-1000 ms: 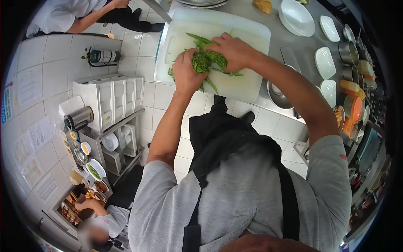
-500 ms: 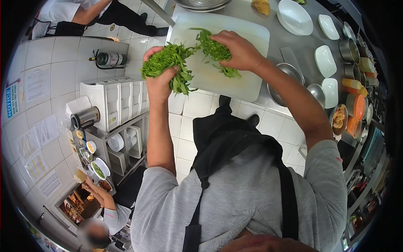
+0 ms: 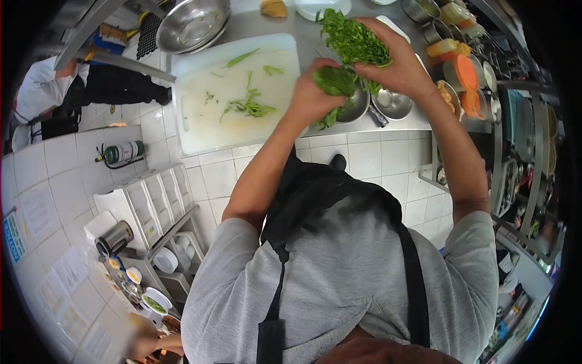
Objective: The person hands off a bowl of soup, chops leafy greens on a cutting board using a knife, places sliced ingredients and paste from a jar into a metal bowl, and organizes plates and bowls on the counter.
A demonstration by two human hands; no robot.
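While you stand at its near edge, the metal table (image 3: 308,37) carries the working items mostly within arm's reach. Flat on it, to your left, the white cutting board (image 3: 194,124) reaches the near edge, an accessible position. Beyond the board's far left corner, large steel bowls (image 3: 194,27) sit nested, which presumably saves surface. Nearer you, to the board's right, a steel bowl (image 3: 356,108) stands partly hidden below your hands, a smaller one (image 3: 394,106) just beside it.

Both bunches of greens are raised above the table, to the right of the board. Your right hand (image 3: 407,68) is partly open, clasping the larger bunch (image 3: 351,41) between fingers and thumb; the wide grip suits loose leaves. Your left hand (image 3: 308,97) is curled more closely around a smaller bunch (image 3: 334,82), some leaves hanging beneath it, likely because a firmer squeeze would bruise them. Between the two smaller bowls lies a dark handle (image 3: 379,117). Finest item: loose cuttings (image 3: 251,108), scattered on the board, unheld.
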